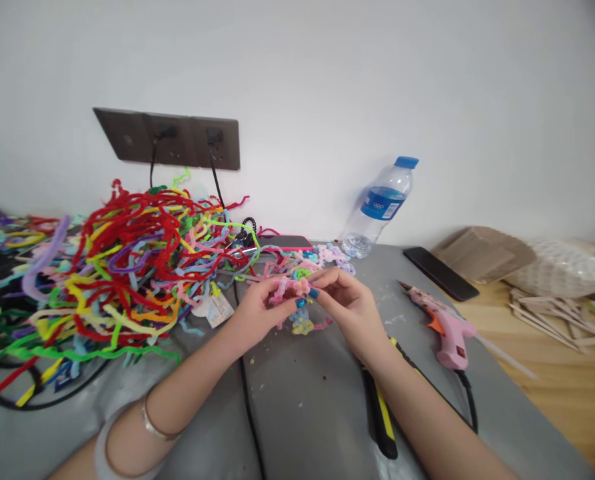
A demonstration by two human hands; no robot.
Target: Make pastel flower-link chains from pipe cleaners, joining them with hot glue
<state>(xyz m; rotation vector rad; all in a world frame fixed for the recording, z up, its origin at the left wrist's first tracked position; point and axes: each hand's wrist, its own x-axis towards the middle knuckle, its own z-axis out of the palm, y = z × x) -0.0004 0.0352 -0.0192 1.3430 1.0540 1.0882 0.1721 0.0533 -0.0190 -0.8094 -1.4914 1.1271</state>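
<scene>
A pink pipe cleaner [288, 288] is pinched between both hands, left hand [260, 308] and right hand [347, 301], fingertips meeting. Forearms are angled inward above the counter [297, 400]. It is perhaps twisted.

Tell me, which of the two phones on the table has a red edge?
The phone lying behind the hands, beside the pipe cleaner pile; the other phone, near the bottle, is plain black.

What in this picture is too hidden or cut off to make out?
- Pink pipe-cleaner piece, head view: its shape is hidden by the left hand and right hand.
- Yellow-black tool: partly under the right forearm.
- Bottle label: print too small.
- Pipe-cleaner pile: cut off at the left edge.
</scene>
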